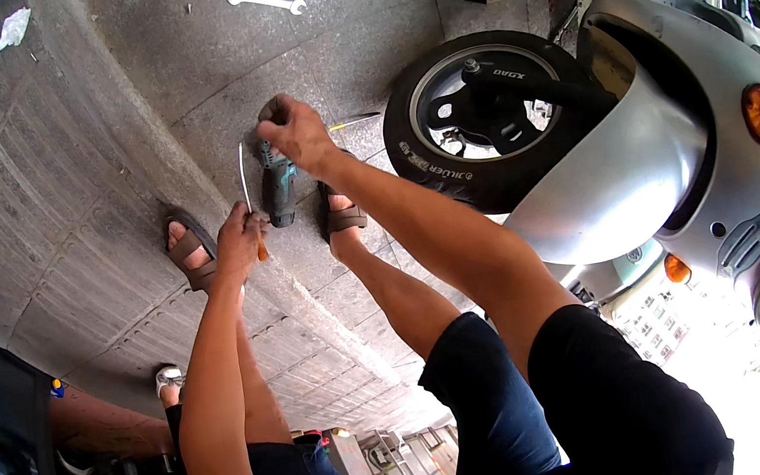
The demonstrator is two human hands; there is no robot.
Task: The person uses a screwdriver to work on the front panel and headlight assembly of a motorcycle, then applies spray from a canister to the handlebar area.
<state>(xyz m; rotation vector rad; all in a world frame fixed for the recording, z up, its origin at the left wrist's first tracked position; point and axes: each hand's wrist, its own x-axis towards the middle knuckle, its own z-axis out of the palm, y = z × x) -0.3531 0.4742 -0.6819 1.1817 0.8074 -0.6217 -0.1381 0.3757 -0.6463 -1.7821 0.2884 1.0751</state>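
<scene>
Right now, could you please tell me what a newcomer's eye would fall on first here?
The silver scooter and its black-tyred wheel dominate the right side. Near the centre, the left hand grips an orange-handled screwdriver, while the right hand is by a teal-and-black power tool. A wrench lies on the pavement near the top edge.

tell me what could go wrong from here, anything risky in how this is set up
The screwdriver in the left hand has its bare shaft pointing away from the person, so a slip could perhaps jab the right hand ahead of it.
The sandals leave the toes exposed; a dropped screwdriver might hurt them.
The wrench lies loose on the pavement, where someone could step on it.
</scene>
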